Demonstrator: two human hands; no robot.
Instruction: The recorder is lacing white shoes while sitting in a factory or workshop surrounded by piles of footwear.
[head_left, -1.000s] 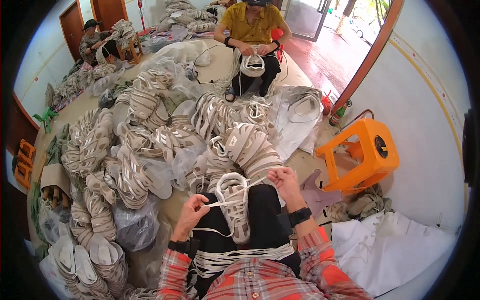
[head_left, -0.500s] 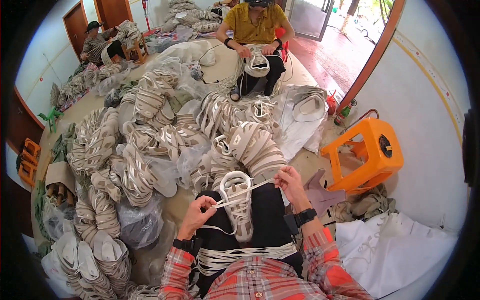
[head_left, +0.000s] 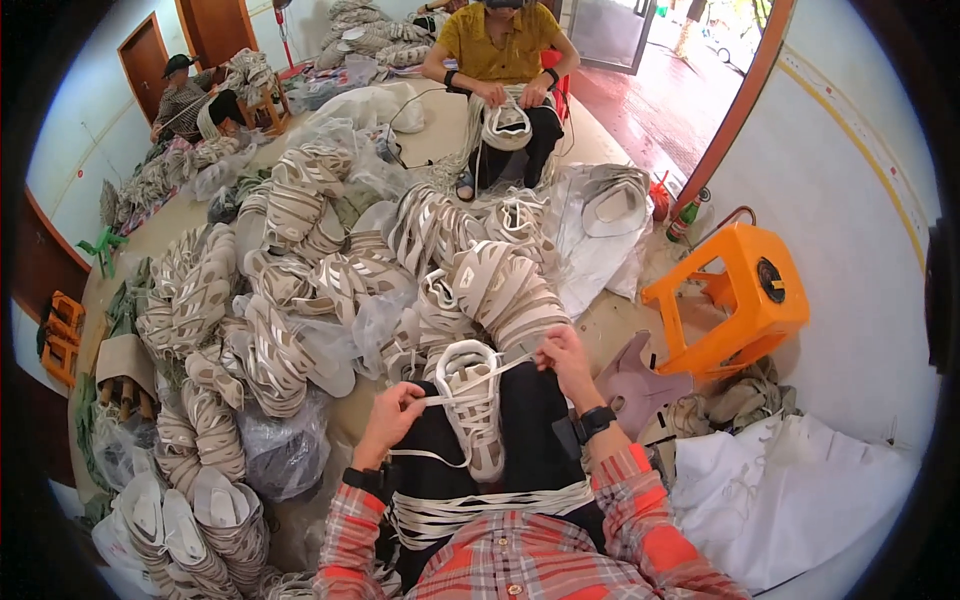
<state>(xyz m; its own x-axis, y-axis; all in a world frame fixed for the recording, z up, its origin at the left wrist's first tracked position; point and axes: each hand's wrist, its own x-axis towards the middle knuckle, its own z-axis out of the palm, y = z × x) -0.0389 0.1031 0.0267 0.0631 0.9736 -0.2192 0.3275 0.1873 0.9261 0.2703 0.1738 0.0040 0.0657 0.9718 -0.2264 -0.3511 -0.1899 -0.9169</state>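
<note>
On my lap, between my thighs, lies a beige and white sneaker upper [head_left: 476, 415], its opening away from me and its toe toward me. A flat white shoelace [head_left: 480, 384] runs through its upper eyelets. My left hand [head_left: 392, 415] pinches one end of the lace at the shoe's left. On the right and a little farther out, my right hand [head_left: 568, 357] pinches the other end, so the lace stretches across the shoe. A loose loop of it hangs by the left side. More white laces [head_left: 480, 510] lie in a bundle across my thighs.
Stacked shoe uppers [head_left: 510, 290] rise just beyond my knees, with many more piled at left. An orange stool [head_left: 735, 295] stands at right, above a white sack [head_left: 790, 500]. Opposite sits a person in a yellow shirt [head_left: 500, 45], handling a shoe; another sits far left.
My right hand has moved slightly left and my left hand slightly outward, with the lace still held between them. The shoe stays on my lap.
</note>
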